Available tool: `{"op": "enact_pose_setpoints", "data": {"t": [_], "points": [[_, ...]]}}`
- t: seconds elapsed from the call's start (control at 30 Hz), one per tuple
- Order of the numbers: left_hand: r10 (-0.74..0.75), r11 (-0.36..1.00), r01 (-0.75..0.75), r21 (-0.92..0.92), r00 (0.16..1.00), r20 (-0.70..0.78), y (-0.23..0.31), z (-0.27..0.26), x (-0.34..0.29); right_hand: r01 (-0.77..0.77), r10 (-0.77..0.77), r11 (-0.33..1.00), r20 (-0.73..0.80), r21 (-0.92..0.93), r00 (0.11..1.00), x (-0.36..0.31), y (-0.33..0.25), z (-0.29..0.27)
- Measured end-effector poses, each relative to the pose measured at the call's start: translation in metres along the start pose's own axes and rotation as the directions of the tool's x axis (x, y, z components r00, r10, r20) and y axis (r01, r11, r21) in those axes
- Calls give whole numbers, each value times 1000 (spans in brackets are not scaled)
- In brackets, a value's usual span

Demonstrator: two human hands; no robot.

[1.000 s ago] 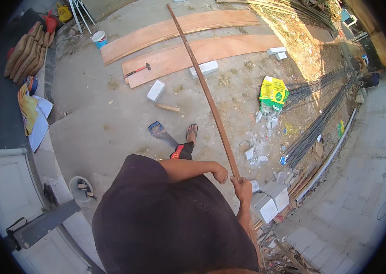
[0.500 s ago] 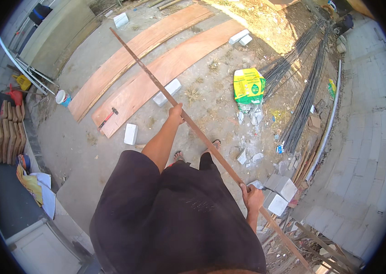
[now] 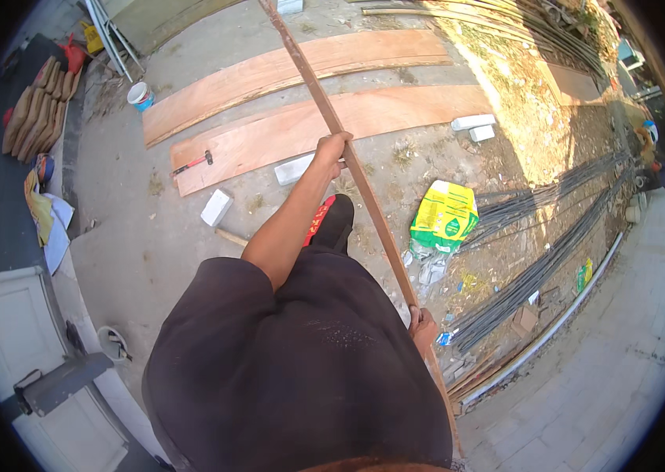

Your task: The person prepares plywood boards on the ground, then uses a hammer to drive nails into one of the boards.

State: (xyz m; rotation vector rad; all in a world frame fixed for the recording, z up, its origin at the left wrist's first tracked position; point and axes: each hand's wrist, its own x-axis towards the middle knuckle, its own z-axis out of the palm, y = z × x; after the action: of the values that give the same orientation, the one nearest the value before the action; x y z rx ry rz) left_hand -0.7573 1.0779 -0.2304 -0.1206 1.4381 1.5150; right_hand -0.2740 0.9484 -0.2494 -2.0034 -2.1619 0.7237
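Observation:
A long, narrow reddish-brown wooden strip (image 3: 377, 220) runs slantwise in front of me, its far end passing out of the top of the picture. My left hand (image 3: 334, 151) is closed around it toward the far part. Nearer my body, at my right side, my right hand (image 3: 424, 327) grips the same strip. Beyond it lie two long plywood panels on the ground, a farther one (image 3: 269, 82) and a nearer one (image 3: 254, 153); the strip crosses over both in view. A hammer with a red handle (image 3: 189, 165) rests on the nearer panel's left end.
White blocks (image 3: 217, 208) lie by the panels. A yellow-green bag (image 3: 444, 216) sits at right, beside bundles of dark rods (image 3: 541, 267). Stacked brown bags (image 3: 41, 110) and a white bucket (image 3: 140, 96) are at left. A pale pipe (image 3: 545, 338) runs along the right wall.
My view has turned to the right and I have stepped forward. The strip has swung with me, and both hands have kept their hold on it.

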Motion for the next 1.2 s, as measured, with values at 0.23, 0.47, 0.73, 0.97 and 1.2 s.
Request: {"op": "enact_pose_setpoints", "data": {"t": [0.23,0.47,0.73,0.97,1.2], "points": [[-4,950,114,-292,935,354,66,45,30,74,-71,997,-105,26,992,144,33,-4],[398,724,-402,-561,907,-136,199,68,154,189,-181,975,81,-114,980,314,51,-26],[167,705,-368,-606,917,-363,141,188,177,426,-418,845,96,-323,903,475,-134,-139],[-71,702,-217,-679,926,-370,107,224,215,729,-693,684,340,30,636,585,-277,-112],[-122,699,-207,-684,909,-399,113,264,281,805,-675,590,512,-57,531,739,-242,-84]]}}
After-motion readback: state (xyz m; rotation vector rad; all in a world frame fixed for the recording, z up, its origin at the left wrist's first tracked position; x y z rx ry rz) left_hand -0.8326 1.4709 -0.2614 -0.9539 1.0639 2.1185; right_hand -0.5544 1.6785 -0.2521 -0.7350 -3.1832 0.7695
